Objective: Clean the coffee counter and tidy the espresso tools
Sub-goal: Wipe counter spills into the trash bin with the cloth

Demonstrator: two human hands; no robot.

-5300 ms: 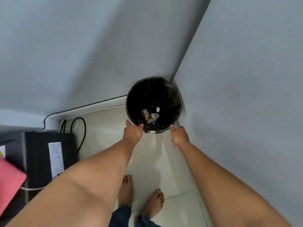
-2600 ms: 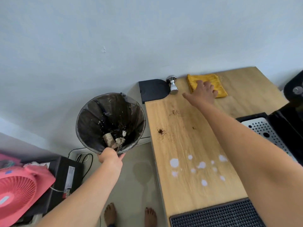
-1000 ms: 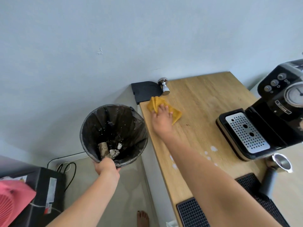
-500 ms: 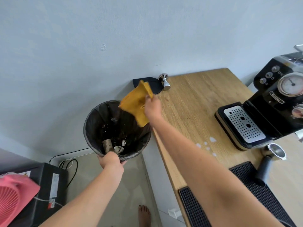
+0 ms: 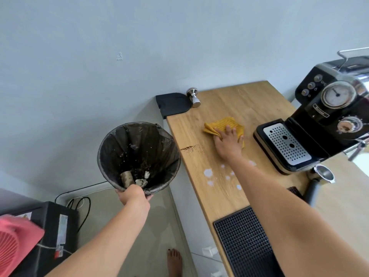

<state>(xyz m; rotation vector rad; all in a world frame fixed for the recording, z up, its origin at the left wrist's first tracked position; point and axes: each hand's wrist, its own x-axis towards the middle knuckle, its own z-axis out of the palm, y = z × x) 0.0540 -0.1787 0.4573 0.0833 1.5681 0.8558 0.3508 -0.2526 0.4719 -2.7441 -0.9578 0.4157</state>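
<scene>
Left hand w/ grip clamped on rim of bin, held tilted just beside desk edge. Right hand flat, fingers spread, pressing yellow cloth on desk near coffee machine. Coffee grounds left of cloth, white spots nearer.

A pink fan sits at the near left edge, beside a black box bearing a white label. Black and white cables trail across the pale floor tiles behind it. A bare foot shows below.
</scene>
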